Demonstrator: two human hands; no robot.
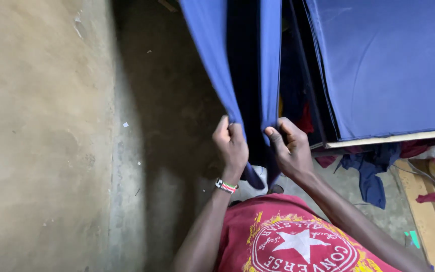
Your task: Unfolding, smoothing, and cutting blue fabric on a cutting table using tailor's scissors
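With the left hand (231, 146) and the right hand (290, 148) each pinching an edge of the blue cloth (217, 55) hanging off the table's (393, 137) left edge, the person seems mid-fold, so matching both edges evenly likely comes next.

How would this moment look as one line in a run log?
left hand: pinches blue cloth edge | right hand: pinches other edge | cloth: hangs from above | beside: stacked blue fabric on board
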